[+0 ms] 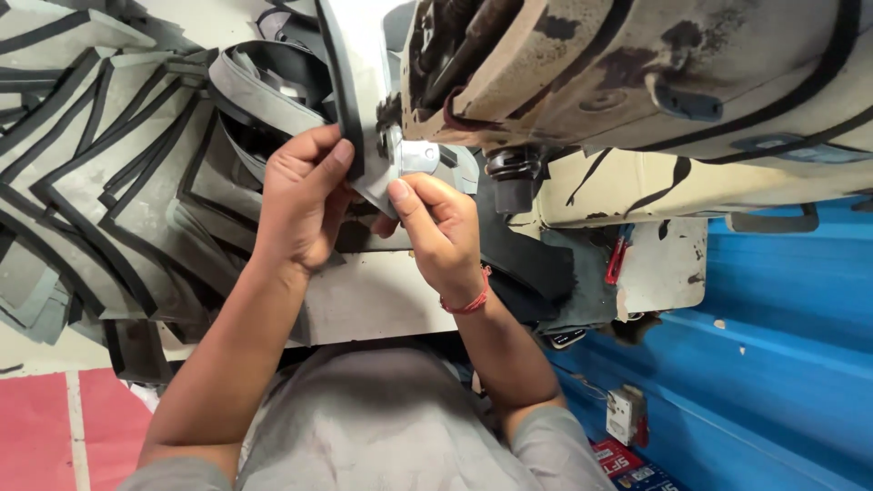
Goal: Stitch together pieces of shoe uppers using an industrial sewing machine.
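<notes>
My left hand (pixel 305 195) grips a grey fabric piece with a black edge strip (pixel 338 68), thumb pressed on the strip. My right hand (pixel 439 232), with a red thread band on the wrist, pinches the same grey piece (pixel 375 189) close to the metal foot (pixel 414 156) of a worn, stained beige sewing machine (pixel 637 73). Both hands sit side by side, almost touching, in front of the machine's needle area. The needle itself is hidden behind the fingers and the metal parts.
A heap of grey pieces with black borders (pixel 109 173) covers the table at the left. A white table edge (pixel 373 300) lies under my wrists. A blue corrugated wall (pixel 773 345) is at the right, with a small white switch box (pixel 626 414). Red floor (pixel 55 427) shows at the lower left.
</notes>
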